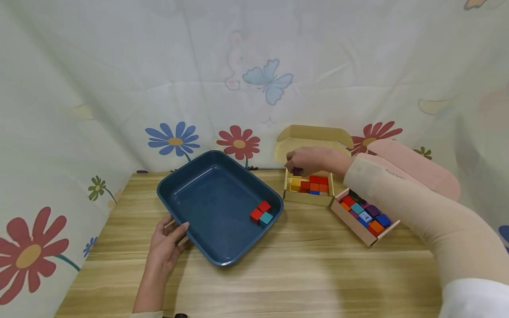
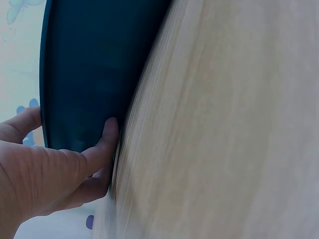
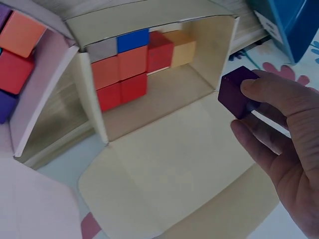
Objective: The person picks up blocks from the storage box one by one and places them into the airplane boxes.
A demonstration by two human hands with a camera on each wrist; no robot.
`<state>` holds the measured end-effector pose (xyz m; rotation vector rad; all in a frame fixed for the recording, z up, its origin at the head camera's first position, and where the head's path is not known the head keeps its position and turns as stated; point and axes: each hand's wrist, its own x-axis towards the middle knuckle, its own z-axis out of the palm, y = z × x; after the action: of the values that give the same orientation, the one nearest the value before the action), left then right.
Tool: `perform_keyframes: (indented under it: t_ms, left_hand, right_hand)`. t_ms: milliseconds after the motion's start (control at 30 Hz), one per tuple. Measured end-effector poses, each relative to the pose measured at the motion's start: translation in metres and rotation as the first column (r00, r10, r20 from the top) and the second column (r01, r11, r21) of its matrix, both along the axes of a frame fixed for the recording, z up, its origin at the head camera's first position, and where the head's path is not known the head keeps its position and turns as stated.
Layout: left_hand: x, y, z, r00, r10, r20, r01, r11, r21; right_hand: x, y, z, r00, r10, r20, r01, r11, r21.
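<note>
Between thumb and fingers, my right hand (image 1: pixel 305 160) pinches a dark purple cube (image 3: pixel 238 92) above the yellow cardboard box (image 1: pixel 309 199). That box holds red, orange, yellow, blue and grey cubes, with bare floor around them in the right wrist view. My left hand (image 1: pixel 166 245) grips the left edge of a dark blue rectangular tray (image 1: pixel 210 212), thumb at the rim and other fingers against the outer side. Two red cubes (image 1: pixel 264 206) and a teal cube (image 1: pixel 265 219) sit together at the tray's right corner.
A pink cardboard box (image 1: pixel 354 225) filled with mixed coloured cubes stands angled beside the yellow box, under my right forearm. Its pink lid (image 1: pixel 417 168) lies open behind. The wooden table (image 1: pixel 302 278) meets a flower-patterned curtain (image 1: pixel 222 106) at the back.
</note>
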<state>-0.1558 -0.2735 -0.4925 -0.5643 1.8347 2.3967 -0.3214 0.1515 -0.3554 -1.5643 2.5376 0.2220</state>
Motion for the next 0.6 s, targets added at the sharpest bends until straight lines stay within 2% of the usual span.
perform_keyframes:
  t_ms: [300, 467, 600]
  left_hand:
    - [0.001, 0.001, -0.001, 1.0, -0.001, -0.001, 0.001, 1.0, 0.017]
    - [0.001, 0.001, -0.001, 1.0, -0.002, -0.005, 0.002, 1.0, 0.008]
    - [0.0, 0.001, -0.002, 1.0, 0.002, -0.008, -0.002, 1.0, -0.001]
  right_hand:
    - [-0.013, 0.018, -0.026, 0.993, -0.118, 0.029, 0.114, 0.988, 0.1]
    - [-0.018, 0.024, -0.04, 0.999, -0.038, -0.035, 0.04, 0.998, 0.054]
    - [-0.019, 0.025, -0.051, 0.99, 0.042, -0.136, -0.037, 0.999, 0.039]
